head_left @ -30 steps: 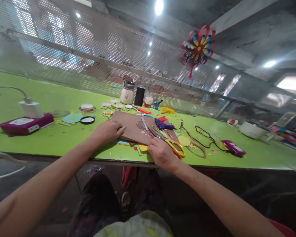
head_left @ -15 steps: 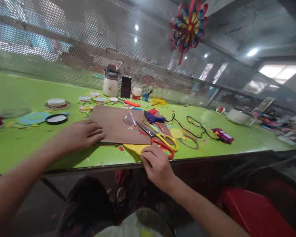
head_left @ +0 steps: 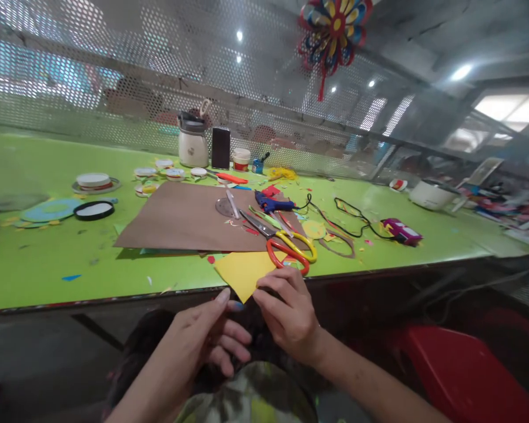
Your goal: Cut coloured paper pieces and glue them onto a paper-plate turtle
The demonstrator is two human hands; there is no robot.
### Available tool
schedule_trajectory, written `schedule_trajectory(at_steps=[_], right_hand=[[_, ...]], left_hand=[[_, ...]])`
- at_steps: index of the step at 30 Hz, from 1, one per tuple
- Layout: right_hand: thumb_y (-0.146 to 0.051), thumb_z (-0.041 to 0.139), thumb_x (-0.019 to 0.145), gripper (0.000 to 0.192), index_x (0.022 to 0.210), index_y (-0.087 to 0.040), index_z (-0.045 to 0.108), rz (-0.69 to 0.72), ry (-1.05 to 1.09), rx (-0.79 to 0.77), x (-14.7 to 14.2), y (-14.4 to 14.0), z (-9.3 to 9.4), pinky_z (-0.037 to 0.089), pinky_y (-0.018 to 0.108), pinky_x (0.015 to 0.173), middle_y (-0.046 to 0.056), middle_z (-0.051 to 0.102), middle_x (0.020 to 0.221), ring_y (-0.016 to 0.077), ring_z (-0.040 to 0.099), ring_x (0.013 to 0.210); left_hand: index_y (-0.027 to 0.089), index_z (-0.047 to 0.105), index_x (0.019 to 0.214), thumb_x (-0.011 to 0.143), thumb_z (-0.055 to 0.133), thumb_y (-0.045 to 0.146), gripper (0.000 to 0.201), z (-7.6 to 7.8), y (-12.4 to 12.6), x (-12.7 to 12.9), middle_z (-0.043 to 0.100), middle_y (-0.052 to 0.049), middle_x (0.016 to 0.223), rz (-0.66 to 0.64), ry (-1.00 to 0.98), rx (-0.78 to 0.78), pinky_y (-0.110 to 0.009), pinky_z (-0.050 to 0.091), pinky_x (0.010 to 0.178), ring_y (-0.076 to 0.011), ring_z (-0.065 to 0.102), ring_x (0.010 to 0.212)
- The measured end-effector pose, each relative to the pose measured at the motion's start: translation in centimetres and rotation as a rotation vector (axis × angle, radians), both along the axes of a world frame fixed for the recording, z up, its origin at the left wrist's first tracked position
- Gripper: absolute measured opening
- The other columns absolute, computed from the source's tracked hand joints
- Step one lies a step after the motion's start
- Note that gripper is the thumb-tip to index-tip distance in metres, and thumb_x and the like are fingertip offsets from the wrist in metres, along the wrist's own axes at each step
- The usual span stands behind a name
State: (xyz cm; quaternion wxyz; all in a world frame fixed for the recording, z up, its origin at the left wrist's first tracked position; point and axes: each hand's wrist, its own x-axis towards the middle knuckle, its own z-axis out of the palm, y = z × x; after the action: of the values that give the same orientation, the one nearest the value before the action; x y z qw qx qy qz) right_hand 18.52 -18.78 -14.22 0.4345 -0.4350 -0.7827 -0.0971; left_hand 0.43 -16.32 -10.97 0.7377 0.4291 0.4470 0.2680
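A piece of yellow paper [head_left: 243, 271] sticks out over the table's front edge, and my right hand [head_left: 288, 311] pinches its right side. Just below its lower corner is my left hand [head_left: 207, 335], fingers apart and apparently holding nothing. Behind the yellow paper lies a large brown sheet [head_left: 180, 217]. Scissors [head_left: 286, 244] with one red and one yellow handle loop rest partly on that sheet, close above my right hand. A white pen-like tool [head_left: 233, 204] and a clear disc [head_left: 223, 207] lie on the brown sheet. Beside them is a blue glue gun [head_left: 274, 202].
The green table [head_left: 101, 270] carries scattered paper scraps. At the back stand a white flask [head_left: 193, 144], a dark phone [head_left: 221, 148] and a small tub [head_left: 241, 159]. A black cord runs to a purple box [head_left: 401, 231]. A red stool [head_left: 458, 376] is at lower right.
My left hand has left the brown sheet and come down toward the yellow paper. More of the yellow paper shows, drawn out toward me by my right hand.
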Motion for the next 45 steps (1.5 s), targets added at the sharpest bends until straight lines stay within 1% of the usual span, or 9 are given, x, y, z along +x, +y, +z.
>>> schedule_trajectory(at_steps=[8, 12, 15, 21, 25, 30, 34, 37, 45], right_hand=[[-0.002, 0.055, 0.083, 0.029, 0.105, -0.020, 0.062, 0.007, 0.171, -0.065, 2.5, -1.5, 2.1, 0.049, 0.043, 0.084, 0.009, 0.065, 0.098, 0.0214, 0.056, 0.092], [-0.010, 0.054, 0.086, 0.016, 0.095, -0.018, 0.065, -0.172, 0.056, -0.088, 6.6, 0.2, 3.5, 0.047, 0.046, 0.085, 0.011, 0.063, 0.095, 0.0235, 0.055, 0.092], [-0.017, 0.058, 0.086, 0.011, 0.093, -0.015, 0.066, -0.191, -0.064, -0.236, 8.7, 1.9, 4.3, 0.047, 0.044, 0.084, 0.011, 0.063, 0.093, 0.0245, 0.055, 0.092], [-0.019, 0.062, 0.081, 0.030, 0.110, -0.018, 0.064, -0.176, -0.185, -0.539, 9.0, 4.0, 5.7, 0.044, 0.040, 0.089, 0.012, 0.062, 0.109, 0.0247, 0.058, 0.101], [-0.008, 0.064, 0.066, 0.057, 0.121, -0.024, 0.059, -0.177, -0.119, -0.727, 8.7, 5.7, 7.1, 0.046, 0.029, 0.068, 0.007, 0.064, 0.103, 0.0211, 0.060, 0.084], [-0.012, 0.068, 0.056, 0.067, 0.122, -0.017, 0.056, -0.069, 0.066, -1.106, 8.8, 8.8, 9.4, 0.033, 0.020, 0.041, -0.004, 0.057, 0.064, 0.0105, 0.048, 0.048], [-0.022, 0.070, 0.061, 0.032, 0.091, -0.014, 0.062, 0.036, 0.241, -1.229, 9.7, 10.1, 10.7, 0.038, 0.020, 0.042, -0.004, 0.057, 0.059, 0.0087, 0.048, 0.046], [-0.023, 0.065, 0.065, 0.014, 0.069, -0.017, 0.053, 0.118, 0.352, -1.234, 10.3, 9.6, 11.5, 0.035, 0.019, 0.038, -0.005, 0.051, 0.051, 0.0071, 0.044, 0.040], [-0.017, 0.057, 0.071, 0.029, 0.100, -0.017, 0.056, 0.453, 0.363, -1.285, 10.9, 6.3, 11.4, 0.052, 0.035, 0.073, 0.003, 0.066, 0.083, 0.0190, 0.067, 0.076]], left_hand=[[0.013, 0.064, 0.057, 0.072, 0.065, 0.039, 0.030, -0.4, 0.9, 3.1, 0.067, -0.008, 0.055, 0.198, -0.044, -0.015, -0.020, 0.039, 0.038, -0.0124, 0.057, 0.041], [0.014, 0.063, 0.054, 0.069, 0.067, 0.038, 0.029, -0.4, 0.1, 3.9, 0.065, -0.006, 0.052, 0.312, -0.014, 0.076, -0.019, 0.037, 0.038, -0.0102, 0.052, 0.040], [0.015, 0.062, 0.049, 0.071, 0.065, 0.039, 0.032, -0.3, -0.5, 4.3, 0.061, -0.004, 0.045, 0.314, 0.106, 0.218, -0.019, 0.035, 0.039, -0.0091, 0.047, 0.037], [0.016, 0.063, 0.058, 0.072, 0.064, 0.037, 0.026, -0.8, -0.6, 4.7, 0.066, -0.006, 0.054, 0.297, 0.057, 0.202, -0.021, 0.040, 0.040, -0.0120, 0.054, 0.042], [0.014, 0.064, 0.064, 0.068, 0.069, 0.036, 0.023, -0.6, -0.2, 4.7, 0.068, -0.008, 0.058, 0.275, -0.025, 0.080, -0.021, 0.040, 0.039, -0.0143, 0.059, 0.045], [0.013, 0.061, 0.059, 0.069, 0.070, 0.036, 0.027, -0.5, -0.1, 4.8, 0.066, -0.006, 0.053, 0.285, -0.046, 0.055, -0.018, 0.035, 0.036, -0.0095, 0.053, 0.039], [0.014, 0.061, 0.062, 0.069, 0.069, 0.037, 0.026, -0.6, -0.3, 4.7, 0.066, -0.005, 0.053, 0.284, -0.070, 0.035, -0.017, 0.033, 0.035, -0.0081, 0.051, 0.037], [0.014, 0.060, 0.062, 0.068, 0.070, 0.038, 0.027, -0.8, -0.5, 4.7, 0.066, -0.006, 0.053, 0.283, -0.067, 0.029, -0.017, 0.033, 0.035, -0.0083, 0.051, 0.037], [0.013, 0.059, 0.059, 0.070, 0.069, 0.038, 0.029, -1.3, -0.7, 5.0, 0.064, -0.004, 0.050, 0.326, -0.096, 0.077, -0.016, 0.031, 0.034, -0.0065, 0.048, 0.035]])
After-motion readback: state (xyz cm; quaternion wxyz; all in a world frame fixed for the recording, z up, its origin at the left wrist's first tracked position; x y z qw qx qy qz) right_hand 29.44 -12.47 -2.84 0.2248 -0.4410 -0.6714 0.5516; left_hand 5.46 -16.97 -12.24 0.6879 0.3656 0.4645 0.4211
